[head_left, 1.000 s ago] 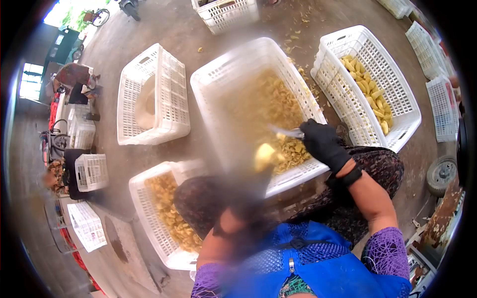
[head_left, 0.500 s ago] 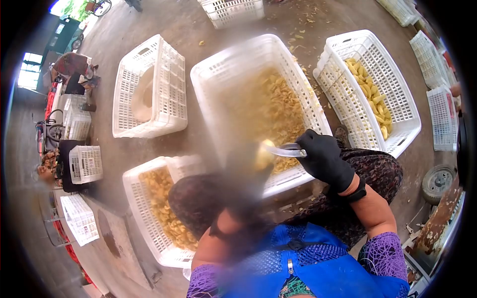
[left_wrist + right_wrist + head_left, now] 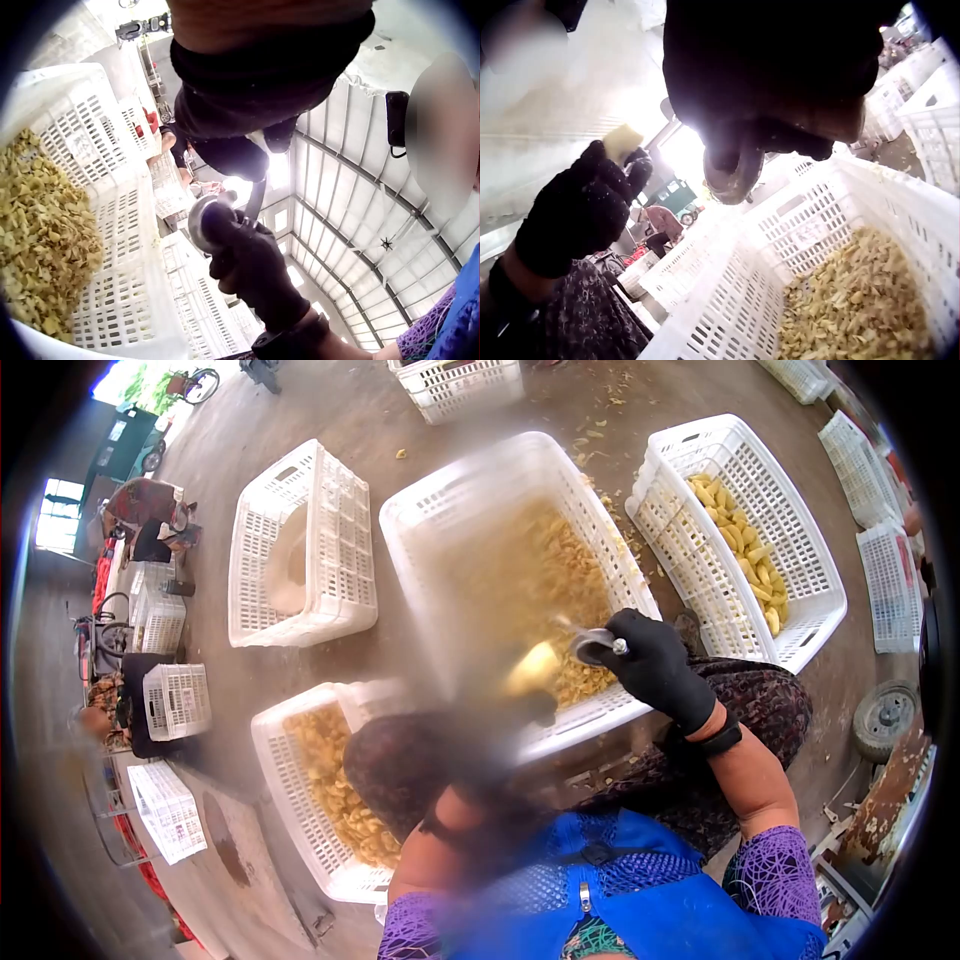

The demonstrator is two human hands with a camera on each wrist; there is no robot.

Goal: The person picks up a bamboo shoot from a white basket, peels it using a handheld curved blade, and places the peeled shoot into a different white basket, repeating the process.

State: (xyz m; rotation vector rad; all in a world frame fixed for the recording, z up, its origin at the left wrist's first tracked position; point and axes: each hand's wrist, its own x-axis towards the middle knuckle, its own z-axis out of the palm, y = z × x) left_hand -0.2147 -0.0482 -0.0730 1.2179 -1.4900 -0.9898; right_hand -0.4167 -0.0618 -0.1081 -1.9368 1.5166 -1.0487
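Observation:
My gloved left hand (image 3: 577,206) grips a peeled, pale yellow piece of fruit (image 3: 622,141) between thumb and fingers. A smudge blurs that hand in the head view, where the piece of fruit (image 3: 535,667) shows over a white crate (image 3: 640,585). The gloved right hand (image 3: 655,670) grips a curved metal blade tool (image 3: 592,646) just right of the fruit. Its rounded metal end (image 3: 201,223) sticks out past the fingers in the left wrist view. Below both hands, yellow peelings and scraps (image 3: 575,580) fill the crate's bottom.
To the right stands a crate (image 3: 810,560) of peeled yellow pieces (image 3: 740,545). A crate (image 3: 285,790) with yellow pieces is by the left knee. Another crate (image 3: 345,550), holding a round pale object (image 3: 288,565), stands at the left. Scraps (image 3: 595,435) litter the floor.
The blade tool has gone from lying out over the fruit to being turned back, its rounded end near the right fingers. The left hand still holds the fruit, now tilted and slightly apart from the tool.

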